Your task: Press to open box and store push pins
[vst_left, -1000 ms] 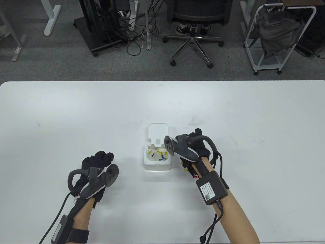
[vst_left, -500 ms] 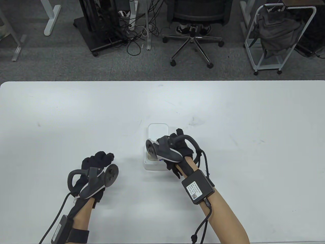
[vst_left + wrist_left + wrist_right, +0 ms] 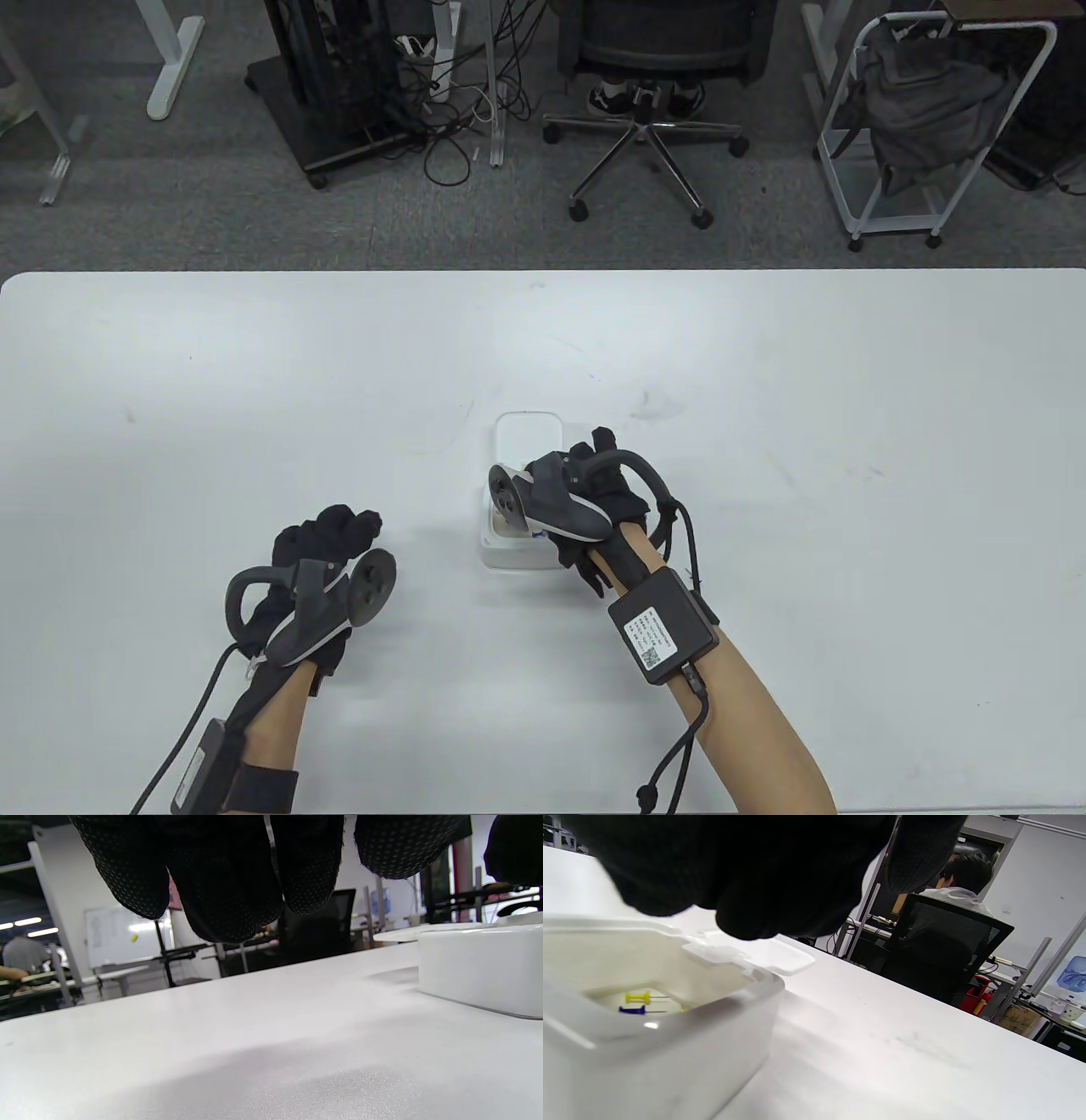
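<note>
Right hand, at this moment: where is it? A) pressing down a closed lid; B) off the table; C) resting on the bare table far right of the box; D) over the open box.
D: the right hand is above the white box, whose lid lies flipped back.

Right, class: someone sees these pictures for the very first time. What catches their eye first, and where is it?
The small white box near the table's middle, its lid flipped open away from the person, draws the eye. The right hand hovers over the box's opening. In the right wrist view, a yellow push pin and a blue push pin lie inside; the left hand rests apart.
</note>
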The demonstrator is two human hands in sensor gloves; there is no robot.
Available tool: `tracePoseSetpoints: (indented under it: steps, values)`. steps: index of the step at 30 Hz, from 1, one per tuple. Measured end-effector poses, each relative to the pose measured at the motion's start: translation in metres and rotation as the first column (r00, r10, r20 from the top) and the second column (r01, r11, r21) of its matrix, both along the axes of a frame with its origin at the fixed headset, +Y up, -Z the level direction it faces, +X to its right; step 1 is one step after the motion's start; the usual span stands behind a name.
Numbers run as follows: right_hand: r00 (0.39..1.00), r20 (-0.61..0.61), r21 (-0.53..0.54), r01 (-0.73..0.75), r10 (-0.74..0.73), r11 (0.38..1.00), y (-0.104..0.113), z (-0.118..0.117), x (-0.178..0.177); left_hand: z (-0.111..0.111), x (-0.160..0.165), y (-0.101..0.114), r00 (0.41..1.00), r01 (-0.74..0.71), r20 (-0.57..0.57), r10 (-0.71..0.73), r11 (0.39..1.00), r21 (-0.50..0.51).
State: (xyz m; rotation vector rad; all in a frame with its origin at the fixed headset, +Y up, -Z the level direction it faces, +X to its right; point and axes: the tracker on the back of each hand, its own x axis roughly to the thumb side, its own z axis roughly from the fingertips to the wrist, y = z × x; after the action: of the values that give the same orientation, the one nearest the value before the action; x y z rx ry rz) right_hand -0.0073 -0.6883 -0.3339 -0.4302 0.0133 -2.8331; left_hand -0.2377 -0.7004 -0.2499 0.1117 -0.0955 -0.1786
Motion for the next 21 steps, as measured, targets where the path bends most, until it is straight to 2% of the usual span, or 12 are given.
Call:
tracePoseSetpoints:
  steps: [6, 14, 21]
  values:
    - [0.999, 0.038, -0.013, -0.006, 0.007, 1.0, -0.002, 0.003, 0.019, 0.0, 0.0, 0.0, 1.0, -0.001, 0.001, 0.001, 1.0, -0.001]
    - [0.994, 0.104, -0.078, -0.02, 0.028, 0.997, -0.027, 0.006, 0.051, 0.0, 0.001, -0.001, 1.0, 0.003, 0.004, -0.003, 1.0, -0.004]
    - [0.991, 0.127, -0.13, -0.025, 0.042, 0.991, -0.049, 0.005, 0.058, 0.0, 0.001, -0.001, 1.0, 0.005, 0.002, -0.005, 1.0, -0.014]
